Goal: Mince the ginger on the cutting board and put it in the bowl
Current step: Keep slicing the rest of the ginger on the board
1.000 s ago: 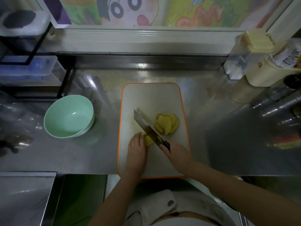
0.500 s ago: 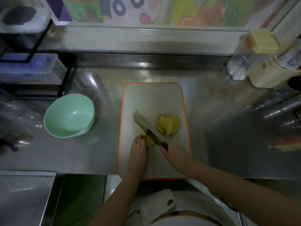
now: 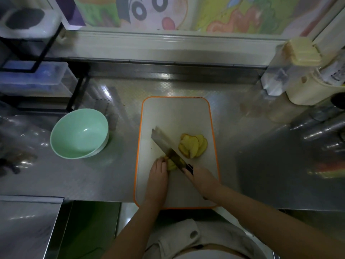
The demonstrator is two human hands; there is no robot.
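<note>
My right hand (image 3: pixel 202 181) gripped the cleaver (image 3: pixel 168 148) by its handle, blade angled across the ginger piece (image 3: pixel 172 165) that my left hand (image 3: pixel 157 176) pinned with curled fingertips on the orange-rimmed cutting board (image 3: pixel 175 116), cut slices (image 3: pixel 193 145) lying just right, the empty green bowl (image 3: pixel 79 132) well left.

Steel countertop (image 3: pixel 261 165) fills middle of frame, sheen and reflections across it. Cartoon poster (image 3: pixel 168 12) along top edge, above pale ledge (image 3: pixel 168 47). Black wire rack (image 3: pixel 37 58) upper left; white lidded container (image 3: pixel 26 21) on top tier, clear plastic box with blue contents (image 3: pixel 35 77) below. Upper right: clear jar with cream lid (image 3: pixel 291 64), cream holder (image 3: pixel 315 90) just beside it. Steel surface (image 3: pixel 26 228) lower left.
</note>
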